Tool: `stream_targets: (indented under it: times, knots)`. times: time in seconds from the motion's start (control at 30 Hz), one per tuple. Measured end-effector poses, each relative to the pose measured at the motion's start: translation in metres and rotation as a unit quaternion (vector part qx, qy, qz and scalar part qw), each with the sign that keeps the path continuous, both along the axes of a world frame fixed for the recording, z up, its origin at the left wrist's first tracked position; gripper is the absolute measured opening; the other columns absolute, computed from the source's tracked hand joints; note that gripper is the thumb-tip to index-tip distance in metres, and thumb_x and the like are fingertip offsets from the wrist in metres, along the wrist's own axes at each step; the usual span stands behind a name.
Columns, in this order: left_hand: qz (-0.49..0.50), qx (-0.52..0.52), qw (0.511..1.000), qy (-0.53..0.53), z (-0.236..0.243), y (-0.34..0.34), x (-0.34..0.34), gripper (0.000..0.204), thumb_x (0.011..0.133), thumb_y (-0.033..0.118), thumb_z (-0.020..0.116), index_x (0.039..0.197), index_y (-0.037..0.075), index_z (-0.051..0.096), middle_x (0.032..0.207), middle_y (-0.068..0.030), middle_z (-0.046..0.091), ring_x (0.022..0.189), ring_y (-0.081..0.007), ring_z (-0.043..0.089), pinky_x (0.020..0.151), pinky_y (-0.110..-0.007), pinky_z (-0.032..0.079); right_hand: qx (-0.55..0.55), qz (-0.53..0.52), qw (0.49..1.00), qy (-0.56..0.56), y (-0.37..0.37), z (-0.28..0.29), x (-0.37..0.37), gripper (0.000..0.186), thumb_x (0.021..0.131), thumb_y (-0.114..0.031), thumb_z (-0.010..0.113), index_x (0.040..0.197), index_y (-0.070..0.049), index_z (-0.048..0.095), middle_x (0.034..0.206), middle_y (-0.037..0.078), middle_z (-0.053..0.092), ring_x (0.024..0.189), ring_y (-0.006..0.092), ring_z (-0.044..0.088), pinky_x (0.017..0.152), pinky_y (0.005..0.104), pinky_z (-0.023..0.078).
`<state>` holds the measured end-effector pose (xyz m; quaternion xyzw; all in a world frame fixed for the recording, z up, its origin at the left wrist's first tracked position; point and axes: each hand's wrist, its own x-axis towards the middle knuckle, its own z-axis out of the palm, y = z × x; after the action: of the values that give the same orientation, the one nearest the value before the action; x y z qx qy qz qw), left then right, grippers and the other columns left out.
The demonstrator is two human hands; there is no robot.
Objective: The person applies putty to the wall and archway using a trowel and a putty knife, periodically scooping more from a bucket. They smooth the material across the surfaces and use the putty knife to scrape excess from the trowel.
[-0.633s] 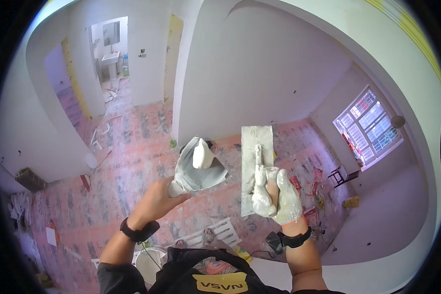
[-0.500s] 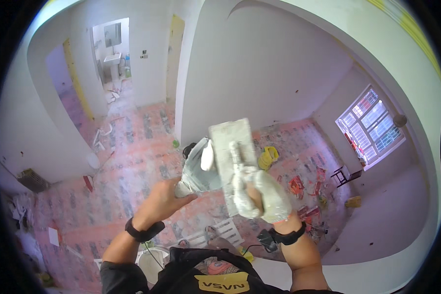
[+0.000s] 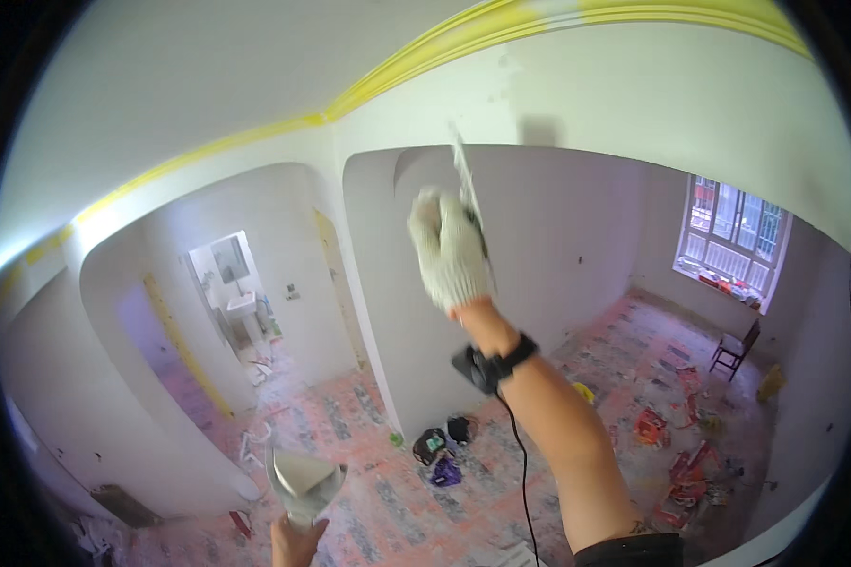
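My left hand (image 3: pixel 295 542), low in the view, grips a wide putty knife (image 3: pixel 320 498) by its handle, with pale putty on the grey blade. Raised high in front, my right hand (image 3: pixel 452 248) wears a white knitted glove and is closed round a plastering trowel (image 3: pixel 465 175). The trowel appears almost edge-on, its tip near the lower edge of a white wall beam (image 3: pixel 652 94). Its handle is mostly hidden by the glove. Whether the blade touches the beam I cannot tell.
Yellow cornice moulding (image 3: pixel 425 52) runs along the ceiling edge. Below, dark bags (image 3: pixel 432 446) lie on the red-patterned floor (image 3: pixel 369 491) by a wall corner. Red scraps (image 3: pixel 651 427) and a chair (image 3: pixel 734 350) are at the right, near a window (image 3: pixel 733 241). A black cable (image 3: pixel 522 454) hangs from my right wrist.
My view has tilted up toward the beam and ceiling. The right hand has lifted the trowel away from the putty knife and turned it edge-on; the left hand sits lower with the knife.
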<state>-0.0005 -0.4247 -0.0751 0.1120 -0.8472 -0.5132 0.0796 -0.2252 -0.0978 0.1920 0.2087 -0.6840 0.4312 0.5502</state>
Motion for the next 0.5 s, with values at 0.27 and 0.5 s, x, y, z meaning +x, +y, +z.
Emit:
stream_targets:
  times: [0.27, 0.5]
  knots:
    - [0.123, -0.023, 0.992, -0.033, -0.060, -0.012, 0.070, 0.024, 0.086, 0.019, 0.080, 0.091, 0.005, 0.062, 0.054, 0.0003, 0.050, 0.040, -0.0108, 0.040, 0.037, -0.031, 0.029, -0.163, -0.055, 0.983, 0.066, 0.035, 0.136, -0.111, 0.021, 0.092, -0.016, 0.062, 0.107, -0.002, 0.058, 0.100, 0.017, 0.070, 0.100, 0.0372, 0.066, 0.088, 0.0441, 0.051]
    - [0.150, -0.027, 0.988, -0.036, -0.058, -0.006, 0.090, 0.028, 0.087, 0.022, 0.080, 0.077, 0.007, 0.057, 0.051, 0.0020, 0.046, 0.038, -0.0103, 0.037, 0.035, -0.032, 0.026, -0.167, -0.052, 0.983, 0.047, 0.054, 0.158, -0.112, 0.022, 0.089, -0.019, 0.061, 0.095, 0.002, 0.057, 0.093, 0.018, 0.069, 0.094, 0.0379, 0.066, 0.086, 0.0446, 0.051]
